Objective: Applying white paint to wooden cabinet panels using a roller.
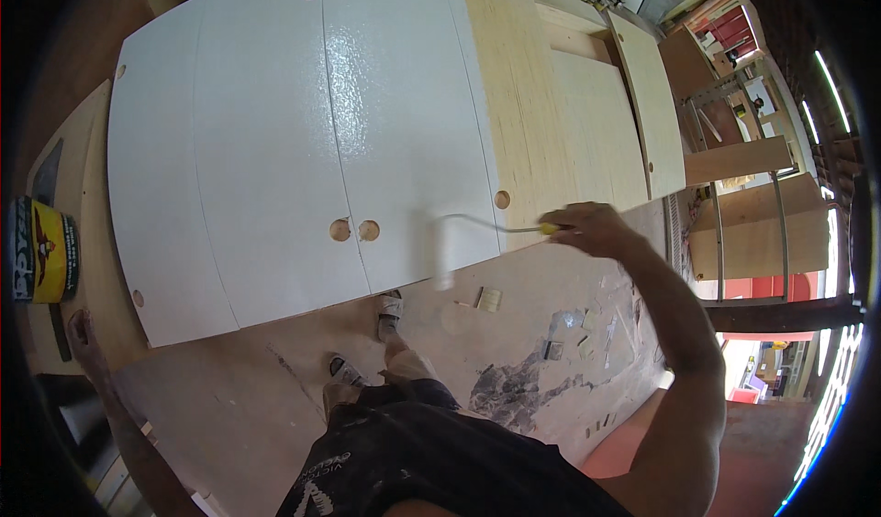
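Observation:
My right hand (592,230) is closed round the yellow handle of a paint roller (444,265). Its thin wire frame reaches left, and the white sleeve, blurred by motion, hangs at the near edge of the white-painted panels (266,150). A wet sheen shows along the middle seam of those panels, which have round cut holes near their ends. My left hand (83,335) rests with its fingers loosely apart at the edge of a wooden board on the left. Beside it are a dark stick (60,333) and a yellow and black paint bucket (46,251).
Unpainted light wood panels (523,104) adjoin the white ones on the right. Behind them stand a metal rack (748,233) and upright boards. The concrete floor (275,398) below carries dark stains and scraps. My sandalled feet are under the near panel edge.

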{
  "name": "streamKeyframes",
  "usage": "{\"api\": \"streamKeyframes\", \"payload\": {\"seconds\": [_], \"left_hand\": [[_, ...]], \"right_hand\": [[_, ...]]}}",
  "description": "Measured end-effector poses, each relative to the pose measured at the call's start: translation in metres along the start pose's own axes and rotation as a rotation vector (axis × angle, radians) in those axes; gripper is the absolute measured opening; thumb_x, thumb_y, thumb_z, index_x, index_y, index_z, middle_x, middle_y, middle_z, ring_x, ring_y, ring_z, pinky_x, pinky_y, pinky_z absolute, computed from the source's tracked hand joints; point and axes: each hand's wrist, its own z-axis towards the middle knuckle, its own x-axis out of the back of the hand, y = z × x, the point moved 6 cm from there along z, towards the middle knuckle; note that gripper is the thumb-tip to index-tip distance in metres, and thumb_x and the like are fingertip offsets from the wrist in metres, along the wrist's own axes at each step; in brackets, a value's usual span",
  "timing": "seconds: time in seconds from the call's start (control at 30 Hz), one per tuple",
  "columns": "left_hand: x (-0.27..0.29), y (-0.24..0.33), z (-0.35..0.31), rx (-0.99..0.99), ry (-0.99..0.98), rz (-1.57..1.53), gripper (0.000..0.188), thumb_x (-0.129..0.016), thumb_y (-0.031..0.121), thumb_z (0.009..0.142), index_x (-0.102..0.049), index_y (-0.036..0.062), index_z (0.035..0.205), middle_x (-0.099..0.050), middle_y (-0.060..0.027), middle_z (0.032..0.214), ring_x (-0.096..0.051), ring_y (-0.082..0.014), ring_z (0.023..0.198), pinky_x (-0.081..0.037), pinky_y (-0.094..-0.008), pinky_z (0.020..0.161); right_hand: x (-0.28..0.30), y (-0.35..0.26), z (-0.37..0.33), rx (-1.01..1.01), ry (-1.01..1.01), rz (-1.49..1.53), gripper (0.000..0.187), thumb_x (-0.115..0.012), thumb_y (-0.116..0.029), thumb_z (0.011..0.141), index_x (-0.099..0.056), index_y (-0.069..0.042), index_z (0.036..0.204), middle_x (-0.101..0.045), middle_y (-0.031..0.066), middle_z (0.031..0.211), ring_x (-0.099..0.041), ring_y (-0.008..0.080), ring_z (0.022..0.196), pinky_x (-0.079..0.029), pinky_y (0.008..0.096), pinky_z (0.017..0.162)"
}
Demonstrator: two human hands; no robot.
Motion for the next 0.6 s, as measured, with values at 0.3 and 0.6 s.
{"api": "streamKeyframes", "payload": {"seconds": [0.3,0.6], "left_hand": [[-0.02,0.013,-0.005,0.113,0.029,-0.188,0.031,-0.058,0.026,0.1,-0.06,-0.0012,0.116,-0.062,-0.0118,0.109,-0.06,-0.0209,0.103,-0.048,-0.0342,0.092],[0.004,0.075,-0.009,0.117,0.01,-0.023,0.032,-0.061,0.029,0.097,-0.06,0.0015,0.114,-0.061,-0.013,0.108,-0.06,-0.0264,0.102,-0.048,-0.0392,0.09]], "right_hand": [[-0.072,0.075,-0.148,0.015,0.214,0.106,0.037,-0.054,-0.029,0.099,-0.059,-0.006,0.128,-0.067,0.0072,0.11,-0.063,0.0173,0.083,-0.052,0.0337,0.08],[-0.153,-0.14,-0.054,-0.527,0.1,1.243,0.029,-0.046,-0.04,0.102,-0.045,-0.011,0.105,-0.056,0.0055,0.067,-0.052,0.014,0.046,-0.039,0.0289,0.039]]}}
